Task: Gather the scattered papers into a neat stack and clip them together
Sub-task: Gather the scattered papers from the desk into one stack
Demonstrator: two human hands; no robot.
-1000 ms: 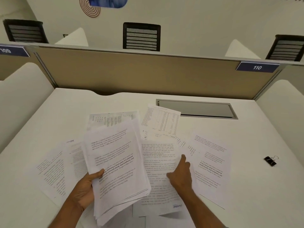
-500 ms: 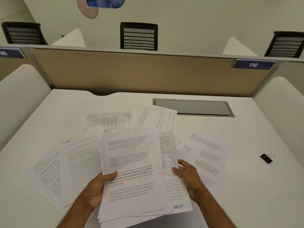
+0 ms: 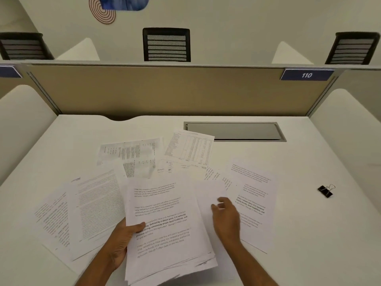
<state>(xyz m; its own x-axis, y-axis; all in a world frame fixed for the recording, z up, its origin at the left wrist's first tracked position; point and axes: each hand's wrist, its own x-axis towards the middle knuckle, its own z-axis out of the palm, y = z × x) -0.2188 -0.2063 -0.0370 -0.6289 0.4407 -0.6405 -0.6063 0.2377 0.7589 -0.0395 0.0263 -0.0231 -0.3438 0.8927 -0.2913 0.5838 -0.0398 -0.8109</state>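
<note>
Head: hands (image 3: 120,240) around stack (image 3: 165,234)

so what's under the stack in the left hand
Under the held stack in the left hand, a blank-looking sheet pokes out by the right hand, and a dense-text page sits left. Anything directly beneath is covered.

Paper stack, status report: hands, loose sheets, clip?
Left hand grips paper stack. Right hand open over loose sheet. Other sheets scattered on desk. Binder clip untouched, far right.
</note>
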